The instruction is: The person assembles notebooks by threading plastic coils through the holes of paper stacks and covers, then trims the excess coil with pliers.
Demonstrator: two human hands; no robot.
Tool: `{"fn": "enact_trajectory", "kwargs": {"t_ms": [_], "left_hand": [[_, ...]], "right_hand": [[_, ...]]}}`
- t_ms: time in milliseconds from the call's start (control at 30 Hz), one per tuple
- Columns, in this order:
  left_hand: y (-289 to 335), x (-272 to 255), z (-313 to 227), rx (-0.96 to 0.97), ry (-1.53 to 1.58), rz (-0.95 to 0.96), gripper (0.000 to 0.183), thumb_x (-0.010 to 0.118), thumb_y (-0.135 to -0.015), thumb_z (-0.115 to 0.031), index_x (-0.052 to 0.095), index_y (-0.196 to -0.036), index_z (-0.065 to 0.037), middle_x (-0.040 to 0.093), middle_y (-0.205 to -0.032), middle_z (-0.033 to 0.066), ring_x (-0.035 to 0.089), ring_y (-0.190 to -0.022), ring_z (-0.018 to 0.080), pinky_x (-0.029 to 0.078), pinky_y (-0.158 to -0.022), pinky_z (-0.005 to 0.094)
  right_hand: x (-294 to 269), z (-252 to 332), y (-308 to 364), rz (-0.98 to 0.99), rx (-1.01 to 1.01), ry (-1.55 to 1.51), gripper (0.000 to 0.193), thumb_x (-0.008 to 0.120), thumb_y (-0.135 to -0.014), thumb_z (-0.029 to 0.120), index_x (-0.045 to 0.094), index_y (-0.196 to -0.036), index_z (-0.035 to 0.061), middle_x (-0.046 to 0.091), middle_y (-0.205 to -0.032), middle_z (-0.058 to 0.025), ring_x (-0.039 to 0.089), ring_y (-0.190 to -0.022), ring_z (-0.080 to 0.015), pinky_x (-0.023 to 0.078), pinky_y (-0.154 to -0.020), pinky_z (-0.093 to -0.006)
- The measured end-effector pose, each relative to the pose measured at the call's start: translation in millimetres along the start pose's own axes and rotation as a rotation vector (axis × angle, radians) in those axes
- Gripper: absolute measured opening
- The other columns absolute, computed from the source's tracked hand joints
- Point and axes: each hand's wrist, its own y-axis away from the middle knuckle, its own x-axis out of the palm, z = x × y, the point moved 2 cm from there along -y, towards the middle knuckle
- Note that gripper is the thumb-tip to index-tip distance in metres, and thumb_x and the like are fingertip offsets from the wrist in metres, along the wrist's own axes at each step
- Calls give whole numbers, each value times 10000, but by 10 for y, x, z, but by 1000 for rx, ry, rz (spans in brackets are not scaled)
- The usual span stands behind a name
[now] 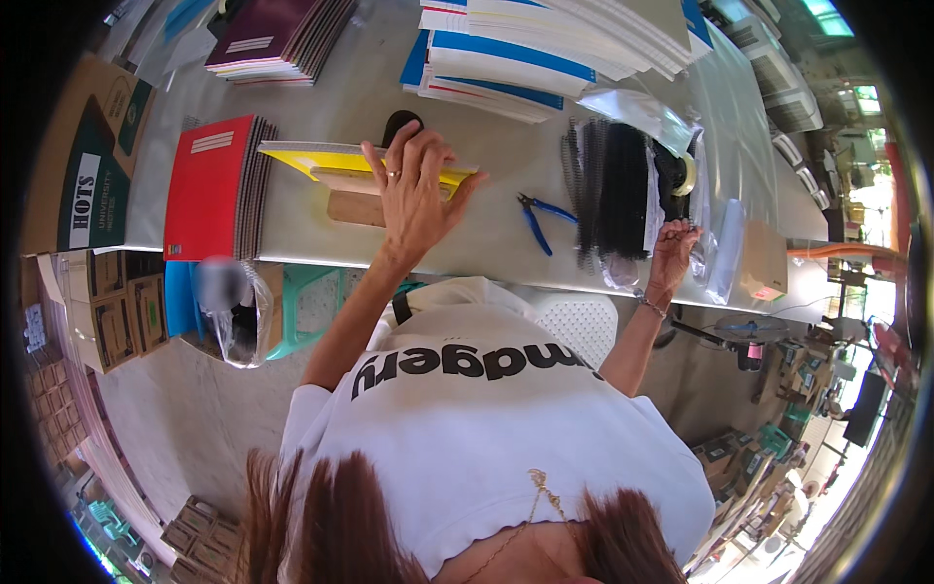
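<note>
My left hand (416, 185) is closed over the top of a yellow-covered notebook (316, 160), which stands tilted on the table against a wooden block (352, 208). A black rounded object (401, 127) shows just behind my fingers. Off to the right, my right hand (673, 255) is closed at the near end of a bundle of black plastic binding coils (623, 190); whatever its fingertips pinch is too small to make out. Between my hands lies a pair of blue-handled cutters (545, 216).
A stack of red spiral notebooks (209, 185) sits left of the block. Purple notebooks (282, 39) and white-and-blue booklets (506, 58) are piled at the back. Clear plastic (725, 243) and a roll of tape (685, 175) lie right. A cardboard box (97, 165) stands far left.
</note>
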Motion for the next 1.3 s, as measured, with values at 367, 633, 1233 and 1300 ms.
{"fn": "enact_trajectory", "kwargs": {"t_ms": [367,633,1233,1300], "left_hand": [[-138,-14,-72,-18,-54,5,341,737,-750,-378,574,-915,-127,516,-987,51,487,-1083,276,69,-1114,620],[-120,7,-87,29,-45,21,288,741,-743,-291,577,-920,-133,523,-954,37,495,-1065,254,110,-1122,575],[342,34,17,134,-29,-116,348,816,-643,-289,589,-893,-206,542,-1001,-20,504,-1057,197,96,-1098,541],[526,79,81,155,-52,-137,332,798,-647,-301,601,-905,-233,551,-1036,-30,507,-1069,196,111,-1084,545]], "right_hand": [[1860,-423,51,317,16,594,271,570,-957,256,505,-1178,113,545,-950,-49,544,-828,-157,474,-864,-367],[2626,-1382,282,634,131,1196,198,588,-919,54,472,-1070,0,638,-926,-149,646,-794,-257,486,-682,-338],[2741,-1326,365,956,-206,1449,193,707,-765,50,658,-949,82,633,-967,-57,577,-948,-263,432,-874,-382],[2712,-1332,417,1012,-188,1457,193,702,-766,56,663,-951,96,629,-979,-41,564,-959,-246,417,-892,-376]]}}
